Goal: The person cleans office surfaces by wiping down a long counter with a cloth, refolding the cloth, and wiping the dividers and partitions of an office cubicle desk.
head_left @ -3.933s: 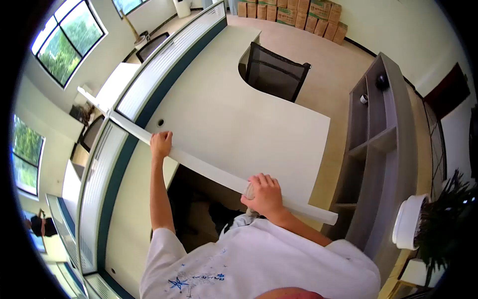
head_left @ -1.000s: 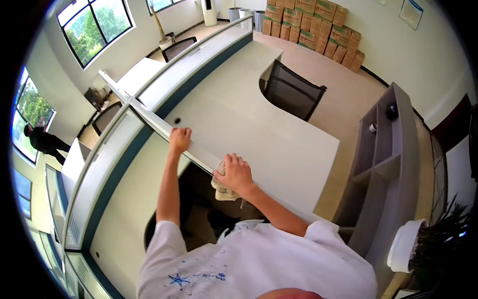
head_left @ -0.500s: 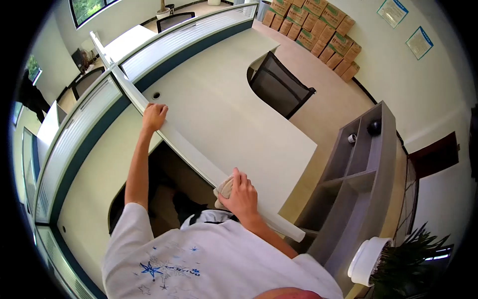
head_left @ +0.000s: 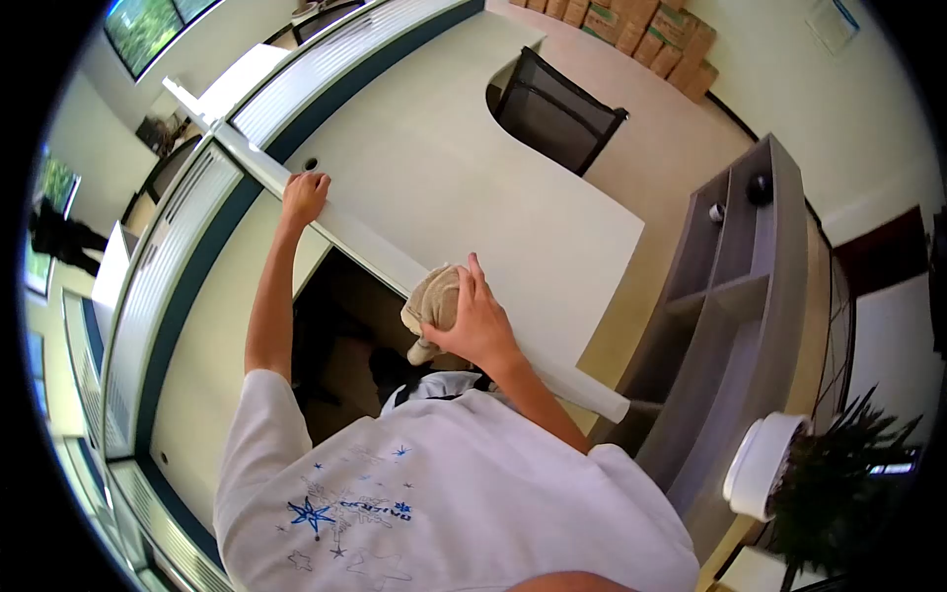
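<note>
My left hand [head_left: 306, 197] is closed over the white top rail [head_left: 370, 249] of a low partition, near the corner where the panels meet. My right hand [head_left: 480, 321] grips a beige cloth [head_left: 434, 299], bunched between thumb and fingers. The cloth is at the same rail, nearer my body, and a lower end of it dangles on my side. Whether it presses on the rail I cannot tell. Beyond the rail spreads a white desk top [head_left: 473, 187] with a round cable hole [head_left: 311, 164] near my left hand.
A black mesh chair [head_left: 559, 111] stands at the desk's far curve. On the right are a grey shelf unit [head_left: 725, 286] and a potted plant [head_left: 764, 469]. Cardboard boxes [head_left: 646, 35] are stacked by the wall. A person in dark clothes [head_left: 64, 235] is far left.
My right hand has moved the cloth along the rail toward my left hand, and more of the cloth shows. The view has tilted down a little. My left hand stays on the rail.
</note>
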A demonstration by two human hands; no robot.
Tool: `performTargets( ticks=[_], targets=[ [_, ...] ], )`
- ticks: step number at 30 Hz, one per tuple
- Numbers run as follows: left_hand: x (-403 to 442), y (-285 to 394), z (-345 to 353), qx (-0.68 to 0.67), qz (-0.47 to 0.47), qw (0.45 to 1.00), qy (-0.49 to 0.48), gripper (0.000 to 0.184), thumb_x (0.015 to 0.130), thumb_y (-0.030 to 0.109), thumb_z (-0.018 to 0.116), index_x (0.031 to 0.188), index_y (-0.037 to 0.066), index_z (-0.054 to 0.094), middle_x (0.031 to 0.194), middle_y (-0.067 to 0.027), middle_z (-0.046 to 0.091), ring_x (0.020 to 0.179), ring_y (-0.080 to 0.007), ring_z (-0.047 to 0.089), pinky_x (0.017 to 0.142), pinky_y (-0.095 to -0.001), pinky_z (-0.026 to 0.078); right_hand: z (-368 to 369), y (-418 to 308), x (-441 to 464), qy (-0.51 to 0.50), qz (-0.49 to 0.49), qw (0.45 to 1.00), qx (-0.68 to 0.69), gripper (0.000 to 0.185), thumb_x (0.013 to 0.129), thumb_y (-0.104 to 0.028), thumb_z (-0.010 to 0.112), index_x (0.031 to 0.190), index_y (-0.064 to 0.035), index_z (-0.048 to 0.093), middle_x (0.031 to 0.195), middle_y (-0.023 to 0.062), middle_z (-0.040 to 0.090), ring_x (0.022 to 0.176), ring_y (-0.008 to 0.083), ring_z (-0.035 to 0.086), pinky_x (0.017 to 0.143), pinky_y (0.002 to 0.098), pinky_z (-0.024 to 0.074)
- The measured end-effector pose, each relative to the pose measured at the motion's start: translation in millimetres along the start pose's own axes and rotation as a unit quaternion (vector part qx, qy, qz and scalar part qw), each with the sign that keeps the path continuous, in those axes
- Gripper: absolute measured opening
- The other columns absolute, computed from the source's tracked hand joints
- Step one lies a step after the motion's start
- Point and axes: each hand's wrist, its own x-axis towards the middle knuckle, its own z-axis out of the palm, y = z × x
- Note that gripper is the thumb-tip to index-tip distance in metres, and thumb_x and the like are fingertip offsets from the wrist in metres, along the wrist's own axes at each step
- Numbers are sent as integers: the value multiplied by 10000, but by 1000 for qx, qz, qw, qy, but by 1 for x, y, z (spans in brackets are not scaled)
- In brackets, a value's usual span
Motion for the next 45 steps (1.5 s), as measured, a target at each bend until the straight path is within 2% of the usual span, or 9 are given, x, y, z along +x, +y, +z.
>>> performTargets(
  ticks=[6, 10, 16, 22, 31, 34, 37, 41, 45],
  targets=[
    [5, -11, 9, -18, 4, 1000, -20, 436, 1024, 309, 472, 773, -4, 644, 801, -241, 677, 882, -472, 650, 981, -540, 465, -4, 11, -23, 4, 10, 999, -33, 983, 765, -403, 891, 1496, 31, 398, 1483, 251, 536, 1291, 409, 608, 997, 471, 577],
    [3, -10, 14, -34, 7, 999, 2, 426, 1013, 283, 477, 731, -1, 621, 753, -254, 649, 840, -482, 639, 925, -555, 466, 15, -8, 0, 65, -16, 990, -122, 838, 725, -363, 925, 1325, 40, 502, 1165, 182, 621, 1011, 330, 683, 868, 421, 618],
    [5, -18, 14, -18, 32, 999, 3, 435, 1025, 303, 463, 755, 39, 678, 788, -197, 706, 809, -431, 668, 943, -541, 462, 11, -19, 41, -68, -10, 984, -163, 792, 665, -410, 930, 1218, 2, 540, 1055, 136, 643, 945, 298, 715, 748, 428, 629],
    [8, -25, 22, -6, 39, 999, -6, 457, 1050, 307, 446, 787, 12, 674, 800, -237, 691, 871, -442, 670, 1031, -503, 458, 11, -1, 9, 49, -59, 988, -130, 822, 698, -426, 904, 1309, -13, 540, 1133, 159, 700, 997, 324, 735, 806, 429, 624],
    [4, -19, 20, -7, 31, 1000, 0, 463, 1067, 316, 427, 806, 23, 673, 819, -206, 695, 904, -433, 658, 996, -512, 454, -38, 21, -47, 60, -53, 995, -56, 933, 696, -444, 917, 1404, -16, 487, 1334, 210, 656, 1162, 392, 675, 957, 502, 566],
    [7, -29, 29, -2, 22, 999, 34, 503, 1064, 334, 420, 745, 32, 664, 732, -168, 691, 827, -417, 662, 957, -508, 462, 2, 21, -30, 81, -14, 993, -85, 976, 677, -436, 942, 1411, 13, 480, 1310, 220, 658, 1185, 379, 663, 952, 477, 567],
    [9, -35, 25, 38, 51, 998, -29, 415, 1040, 290, 456, 790, 36, 669, 888, -195, 713, 873, -443, 651, 986, -521, 464, 19, -1, 0, 2, 57, 986, -155, 994, 654, -428, 962, 1386, 45, 484, 1282, 224, 652, 1173, 371, 665, 966, 446, 565],
    [8, -30, 19, -17, 32, 999, -34, 395, 1036, 272, 455, 797, 29, 655, 889, -209, 711, 893, -456, 656, 921, -556, 480, 36, -13, 25, 108, -55, 980, -157, 922, 649, -452, 964, 1283, 69, 544, 1176, 194, 633, 1150, 346, 636, 977, 449, 531],
    [10, -29, 25, 29, 43, 999, -11, 436, 1058, 299, 429, 831, 12, 668, 845, -226, 698, 905, -465, 648, 980, -540, 461, 25, -12, 23, 62, -44, 995, -68, 951, 670, -482, 951, 1337, 45, 523, 1250, 202, 644, 1181, 346, 648, 1009, 465, 523]
  ],
)
